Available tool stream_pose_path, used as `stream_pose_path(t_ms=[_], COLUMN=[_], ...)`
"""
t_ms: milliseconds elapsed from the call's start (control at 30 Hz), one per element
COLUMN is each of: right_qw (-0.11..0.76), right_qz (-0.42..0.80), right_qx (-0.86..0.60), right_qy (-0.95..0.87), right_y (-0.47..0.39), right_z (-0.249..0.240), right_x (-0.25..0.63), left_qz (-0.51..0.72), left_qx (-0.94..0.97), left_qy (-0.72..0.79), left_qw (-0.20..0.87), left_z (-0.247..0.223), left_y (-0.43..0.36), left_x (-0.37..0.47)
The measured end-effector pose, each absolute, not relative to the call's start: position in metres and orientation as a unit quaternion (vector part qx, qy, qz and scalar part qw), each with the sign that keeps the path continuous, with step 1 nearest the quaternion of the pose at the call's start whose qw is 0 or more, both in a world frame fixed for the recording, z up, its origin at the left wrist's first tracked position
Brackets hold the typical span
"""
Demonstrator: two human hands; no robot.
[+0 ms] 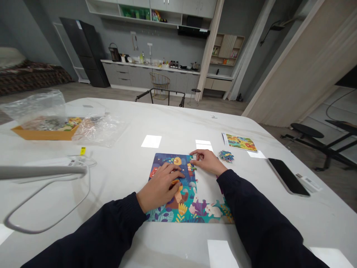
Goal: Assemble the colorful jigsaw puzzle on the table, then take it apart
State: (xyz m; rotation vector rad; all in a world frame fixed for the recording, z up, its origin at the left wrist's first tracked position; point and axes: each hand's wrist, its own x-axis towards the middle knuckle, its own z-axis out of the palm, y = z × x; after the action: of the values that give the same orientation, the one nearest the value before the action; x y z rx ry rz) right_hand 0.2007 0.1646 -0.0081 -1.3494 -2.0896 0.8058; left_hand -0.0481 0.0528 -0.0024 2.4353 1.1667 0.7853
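Observation:
A colourful jigsaw puzzle (pixel 182 217), partly assembled, lies flat on the white table (pixel 125 163). Its upper right part shows bare tabletop. My left hand (pixel 161 185) rests on the joined pieces with its fingers spread and nothing in it. At the puzzle's upper right edge is my right hand (pixel 205 160), thumb and forefinger bent towards a small piece there; whether they grip it is too small to tell. Just right of that hand sits a little pile of loose pieces (pixel 226 156). The right sleeve hides part of the puzzle's right side.
An orange box (pixel 46 134) with pieces and clear plastic bags (pixel 100 128) stands at the left. A white cable (pixel 88 186) and a grey bar (pixel 41 171) lie nearer. A picture card (pixel 240 143) and a black phone (pixel 288 176) are on the right.

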Motion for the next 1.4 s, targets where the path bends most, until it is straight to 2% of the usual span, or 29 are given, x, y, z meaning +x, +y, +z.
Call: stream_pose_path(t_ms=[100, 200, 333, 400, 600, 1400], right_qw=[0.325, 0.393, 0.427, 0.417, 0.363, 0.348], right_qz=[0.273, 0.190, 0.082, 0.055, 0.081, 0.099], right_qx=[-0.513, -0.552, -0.610, -0.628, -0.622, -0.596], right_qy=[-0.746, -0.711, -0.662, -0.655, -0.689, -0.717], right_y=[0.168, 0.169, 0.151, 0.139, 0.133, 0.142], right_z=[0.009, 0.027, 0.020, 0.006, -0.018, -0.020], right_x=[0.214, 0.250, 0.313, 0.334, 0.342, 0.340], left_qz=[0.270, 0.266, 0.260, 0.262, 0.272, 0.265], left_qx=[0.853, 0.852, 0.854, 0.855, 0.854, 0.854], left_qy=[0.413, 0.413, 0.409, 0.408, 0.405, 0.409], left_qw=[0.172, 0.182, 0.186, 0.183, 0.178, 0.181], left_z=[-0.002, -0.002, -0.004, -0.006, -0.006, -0.003], left_y=[0.053, 0.053, 0.053, 0.053, 0.055, 0.054], left_x=[-0.048, -0.048, -0.049, -0.050, -0.051, -0.050])
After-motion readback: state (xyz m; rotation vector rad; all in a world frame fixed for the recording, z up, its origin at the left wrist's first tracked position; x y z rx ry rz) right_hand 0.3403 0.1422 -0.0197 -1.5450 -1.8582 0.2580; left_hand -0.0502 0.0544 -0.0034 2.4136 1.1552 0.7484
